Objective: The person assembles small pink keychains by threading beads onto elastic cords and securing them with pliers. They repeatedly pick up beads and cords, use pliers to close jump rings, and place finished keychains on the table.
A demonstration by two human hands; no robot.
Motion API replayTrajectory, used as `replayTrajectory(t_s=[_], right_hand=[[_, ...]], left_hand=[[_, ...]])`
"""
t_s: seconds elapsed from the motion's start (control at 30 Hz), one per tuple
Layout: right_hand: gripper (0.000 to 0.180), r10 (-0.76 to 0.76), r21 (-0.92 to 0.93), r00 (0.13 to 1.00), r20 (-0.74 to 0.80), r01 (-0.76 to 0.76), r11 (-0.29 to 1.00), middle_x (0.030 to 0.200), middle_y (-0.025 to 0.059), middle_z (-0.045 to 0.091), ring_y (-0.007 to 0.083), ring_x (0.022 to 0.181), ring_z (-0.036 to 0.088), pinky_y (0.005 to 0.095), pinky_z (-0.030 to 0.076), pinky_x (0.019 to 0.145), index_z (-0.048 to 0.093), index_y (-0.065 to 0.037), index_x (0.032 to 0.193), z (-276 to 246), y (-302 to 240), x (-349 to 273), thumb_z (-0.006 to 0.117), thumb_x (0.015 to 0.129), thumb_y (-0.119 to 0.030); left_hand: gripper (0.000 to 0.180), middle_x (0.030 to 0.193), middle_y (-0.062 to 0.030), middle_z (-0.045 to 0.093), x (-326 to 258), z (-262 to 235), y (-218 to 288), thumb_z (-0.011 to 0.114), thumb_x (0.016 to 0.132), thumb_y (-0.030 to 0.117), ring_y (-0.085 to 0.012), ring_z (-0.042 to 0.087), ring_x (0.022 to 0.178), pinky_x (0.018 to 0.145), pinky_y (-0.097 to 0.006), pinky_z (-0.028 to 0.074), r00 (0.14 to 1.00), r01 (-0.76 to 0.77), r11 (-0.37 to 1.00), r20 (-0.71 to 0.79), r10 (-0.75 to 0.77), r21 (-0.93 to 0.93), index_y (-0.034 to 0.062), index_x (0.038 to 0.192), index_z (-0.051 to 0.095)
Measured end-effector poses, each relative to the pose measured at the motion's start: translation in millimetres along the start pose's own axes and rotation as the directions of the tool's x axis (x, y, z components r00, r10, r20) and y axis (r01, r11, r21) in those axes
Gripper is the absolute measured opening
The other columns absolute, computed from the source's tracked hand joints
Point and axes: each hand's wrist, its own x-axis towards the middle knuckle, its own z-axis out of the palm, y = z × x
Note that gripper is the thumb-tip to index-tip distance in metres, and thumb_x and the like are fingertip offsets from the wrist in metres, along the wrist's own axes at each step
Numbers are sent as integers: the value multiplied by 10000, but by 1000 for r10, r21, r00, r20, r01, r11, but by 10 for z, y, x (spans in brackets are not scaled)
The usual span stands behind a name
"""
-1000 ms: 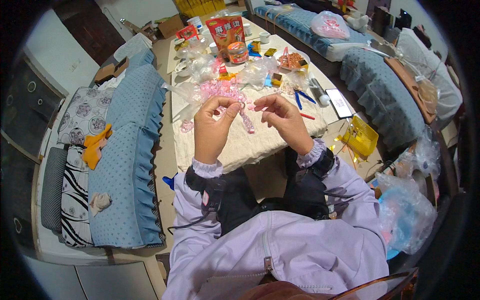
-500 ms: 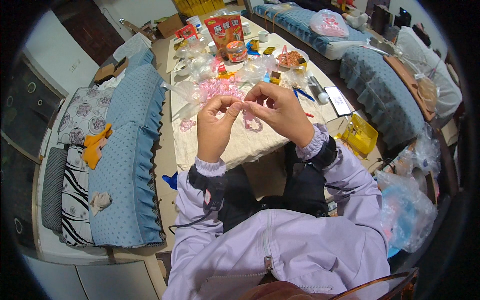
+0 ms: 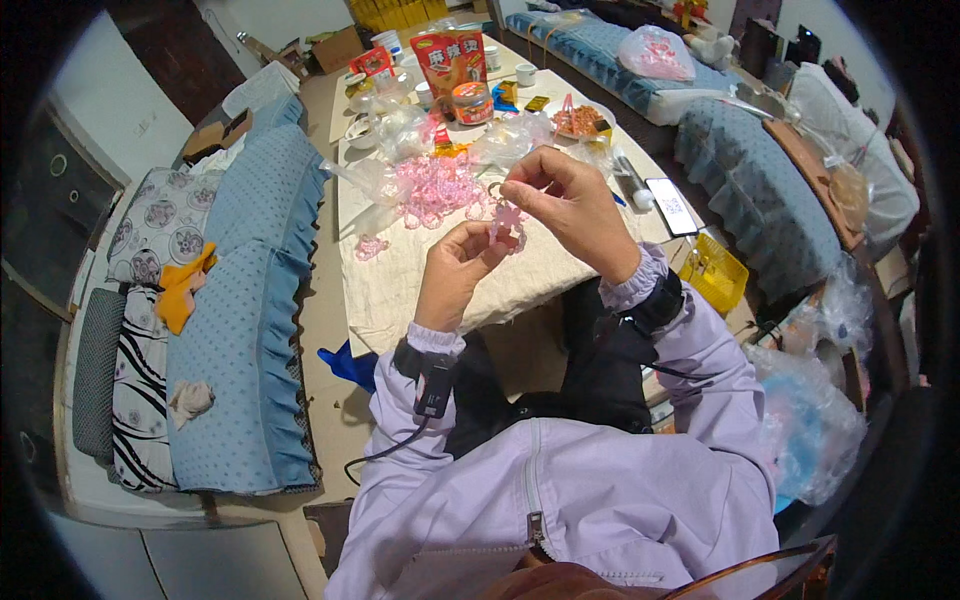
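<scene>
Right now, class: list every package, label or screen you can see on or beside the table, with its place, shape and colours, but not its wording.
Tall snack bag: far end of the table, upright, red and orange.
Smaller red packet: left of the bag.
Round jar: in front of the bag, orange with red lid.
Phone: table's right edge, flat dark rectangle, white square pattern on screen.
Yellow basket: floor, right of the table.

Bench (image 3: 420,290): straight ahead of the person, running away from them.
Bead pile (image 3: 440,188): on the bench, beyond the hands.
Snack bag (image 3: 448,60): far end of the bench, upright, with a jar (image 3: 472,102) just before it.
Phone (image 3: 672,206): right edge of the bench.
Basket (image 3: 716,272): right of the bench, below its edge.
Sofa (image 3: 250,300): left of the bench.
Left hand (image 3: 458,268) and right hand (image 3: 566,205): over the near end of the bench, a small piece (image 3: 506,222) between them.
</scene>
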Motion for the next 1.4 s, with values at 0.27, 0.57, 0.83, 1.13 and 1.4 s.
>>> replayTrajectory(t_s=[0.27,0.57,0.83,1.13,1.4], right_hand=[[151,-166,-238,985,46,172,956,860,112,671,252,762,655,336,508,675,594,-25,989,-32,-14,27,686,921,-123],[152,-217,-293,973,83,232,927,890,137,687,285,814,692,355,528,698,581,-28,1010,15,-89,-3,683,919,-92],[177,-163,-274,983,88,181,945,876,128,678,282,777,686,362,533,674,590,-45,1005,49,-120,-32,696,910,-151],[132,-244,-344,968,49,246,906,846,75,671,174,730,647,283,504,631,647,-36,966,32,-138,38,733,875,-77],[148,-226,-351,974,26,220,910,820,74,686,224,691,664,317,504,587,644,-64,923,2,-122,87,735,883,-174]], left_hand=[[215,1044,-63,670,-54,-77,0,642,971,138,-130,630,931,888,-297,507,998,-53,994,-40,49,-100,-5,1131,622],[224,1060,-61,659,-51,-61,19,650,962,132,-135,624,970,909,-290,491,999,-35,991,34,39,-130,11,1144,601],[334,1078,-65,656,4,86,132,693,923,87,-138,627,1006,915,-300,516,998,-58,986,-3,58,-156,4,1222,568],[372,1096,-46,655,63,42,-7,750,860,32,-122,624,970,891,-283,517,997,-43,995,-65,38,-86,18,1207,614],[477,1154,-52,620,0,-54,-29,751,829,-3,-137,592,1039,938,-287,491,996,-61,994,-66,55,-89,30,1273,577]])
